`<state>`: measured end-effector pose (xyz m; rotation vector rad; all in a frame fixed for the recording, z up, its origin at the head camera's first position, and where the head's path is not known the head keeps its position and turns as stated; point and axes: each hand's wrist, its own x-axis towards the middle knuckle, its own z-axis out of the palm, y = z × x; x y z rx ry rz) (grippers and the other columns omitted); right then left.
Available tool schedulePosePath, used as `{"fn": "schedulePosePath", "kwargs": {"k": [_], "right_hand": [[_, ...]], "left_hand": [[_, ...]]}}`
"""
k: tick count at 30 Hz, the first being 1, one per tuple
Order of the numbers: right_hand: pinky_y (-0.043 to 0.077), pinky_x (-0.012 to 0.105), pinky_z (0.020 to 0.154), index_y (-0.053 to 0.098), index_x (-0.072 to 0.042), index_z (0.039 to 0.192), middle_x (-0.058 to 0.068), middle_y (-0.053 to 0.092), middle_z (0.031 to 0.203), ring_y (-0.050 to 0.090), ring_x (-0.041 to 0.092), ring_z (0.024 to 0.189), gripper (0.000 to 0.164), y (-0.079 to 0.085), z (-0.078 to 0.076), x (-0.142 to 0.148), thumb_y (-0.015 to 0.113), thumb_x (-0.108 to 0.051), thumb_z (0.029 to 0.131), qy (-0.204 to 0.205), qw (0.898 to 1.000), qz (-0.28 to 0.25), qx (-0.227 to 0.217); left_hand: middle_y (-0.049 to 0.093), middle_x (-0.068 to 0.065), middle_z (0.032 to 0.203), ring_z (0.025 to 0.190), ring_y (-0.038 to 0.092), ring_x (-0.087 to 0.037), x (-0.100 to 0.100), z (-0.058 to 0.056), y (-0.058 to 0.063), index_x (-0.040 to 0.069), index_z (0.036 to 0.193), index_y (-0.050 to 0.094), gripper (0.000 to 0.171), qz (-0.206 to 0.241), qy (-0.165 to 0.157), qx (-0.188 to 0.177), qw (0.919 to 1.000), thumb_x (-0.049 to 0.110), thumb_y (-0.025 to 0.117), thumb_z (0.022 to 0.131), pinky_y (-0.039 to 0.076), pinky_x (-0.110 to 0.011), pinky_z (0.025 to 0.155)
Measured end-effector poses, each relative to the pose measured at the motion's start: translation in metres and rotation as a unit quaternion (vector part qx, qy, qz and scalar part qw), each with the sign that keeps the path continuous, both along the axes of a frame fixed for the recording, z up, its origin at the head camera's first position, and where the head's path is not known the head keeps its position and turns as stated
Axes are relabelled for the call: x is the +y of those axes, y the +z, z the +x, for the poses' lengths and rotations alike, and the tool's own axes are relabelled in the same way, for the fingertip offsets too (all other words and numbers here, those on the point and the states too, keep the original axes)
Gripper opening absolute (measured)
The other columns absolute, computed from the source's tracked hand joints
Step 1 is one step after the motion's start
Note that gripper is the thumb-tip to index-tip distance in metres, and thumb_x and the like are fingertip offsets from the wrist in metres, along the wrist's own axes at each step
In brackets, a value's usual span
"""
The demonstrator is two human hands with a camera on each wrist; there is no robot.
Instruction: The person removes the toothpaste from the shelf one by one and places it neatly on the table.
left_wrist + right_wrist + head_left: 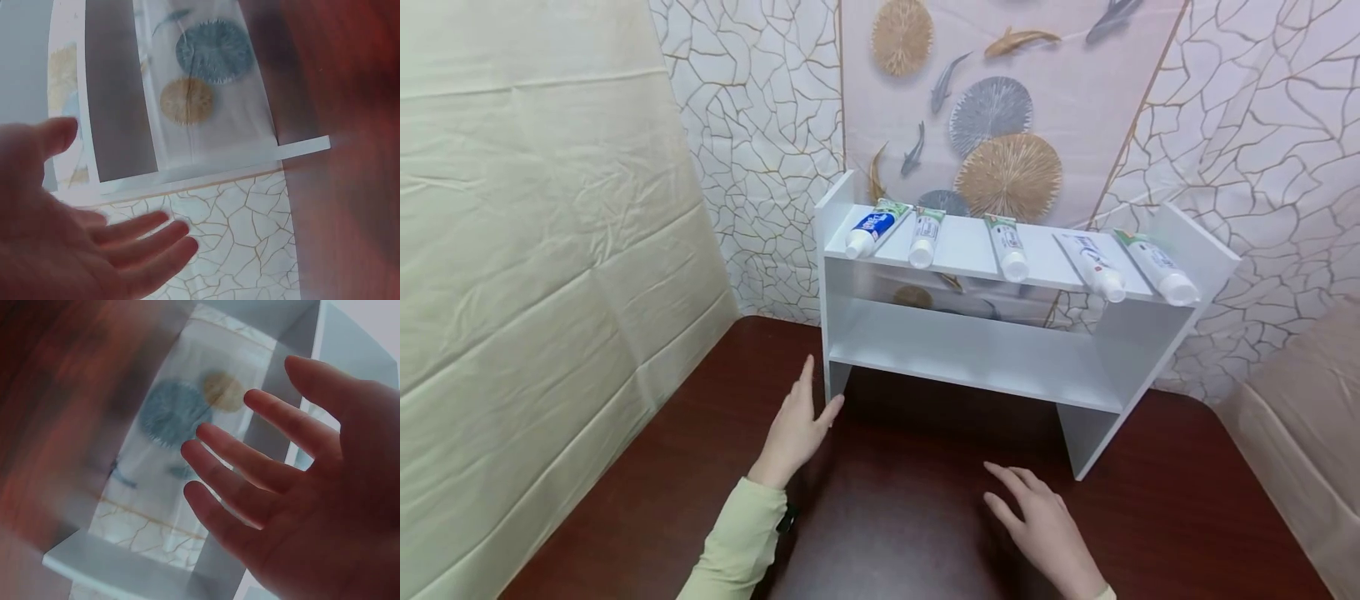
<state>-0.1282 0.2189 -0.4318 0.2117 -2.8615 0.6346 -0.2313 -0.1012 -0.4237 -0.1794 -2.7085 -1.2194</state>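
My left hand (793, 429) is stretched out near the front left foot of a white two-tier shelf (970, 350), its thumb spread and nothing in it. In the left wrist view the left hand's fingers (150, 250) are extended beside the shelf's side panel. My right hand (1037, 525) hovers over the table in front of the shelf's right half, fingers spread and holding nothing, as the right wrist view also shows. Several toothpaste tubes lie in a row on the top board, caps forward: a blue-labelled tube (877, 227) at far left, a white one (1090, 265) and a green-ended one (1159, 267) at right.
The shelf stands at the back of a dark red-brown table (895, 517). Behind it hangs a cloth (760, 167) with a crack pattern and fish print. Pale fabric (550, 292) covers the left side, and more fabric (1307, 400) hangs at the right.
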Motion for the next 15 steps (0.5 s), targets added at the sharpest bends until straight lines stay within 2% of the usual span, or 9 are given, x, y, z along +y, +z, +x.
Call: {"fn": "schedulePosePath", "kwargs": {"k": [3,7,11,15], "right_hand": [[0.045,0.060,0.088,0.063,-0.017,0.129,0.011,0.064,0.121,0.062,0.032,0.110,0.038,0.004,-0.001,-0.009,0.066,-0.026,0.092,0.014,1.000,-0.010,0.026],[0.046,0.058,0.087,0.064,-0.017,0.128,0.009,0.064,0.120,0.063,0.030,0.109,0.039,0.009,-0.003,-0.020,0.068,-0.025,0.090,0.029,0.998,-0.017,0.049],[0.045,0.056,0.089,0.063,-0.018,0.130,0.007,0.064,0.121,0.062,0.028,0.111,0.041,0.013,-0.004,-0.031,0.068,-0.025,0.090,0.040,0.998,-0.019,0.044],[0.044,0.055,0.093,0.061,-0.019,0.132,0.006,0.063,0.122,0.061,0.027,0.113,0.043,0.011,-0.001,-0.038,0.067,-0.027,0.090,0.046,0.999,-0.024,0.017]], "left_hand": [[0.020,-0.016,0.160,0.145,0.024,-0.038,0.002,-0.013,0.005,0.024,0.157,-0.005,0.083,0.040,0.015,0.009,0.9990,0.045,0.050,0.098,0.031,-0.058,0.111],[0.018,-0.011,0.162,0.148,0.020,-0.034,0.008,-0.035,0.011,0.037,0.154,-0.010,0.080,0.109,0.020,0.027,0.9935,0.047,0.047,0.099,0.028,-0.058,0.113],[0.025,-0.014,0.159,0.141,0.035,-0.036,0.017,-0.058,0.011,0.040,0.153,-0.011,0.079,0.202,0.003,0.043,0.9785,0.047,0.046,0.100,0.035,-0.057,0.108],[0.019,-0.016,0.161,0.142,0.032,-0.037,0.026,-0.068,0.003,0.044,0.152,-0.012,0.075,0.262,-0.006,0.050,0.9637,0.044,0.043,0.101,0.037,-0.056,0.107]]}}
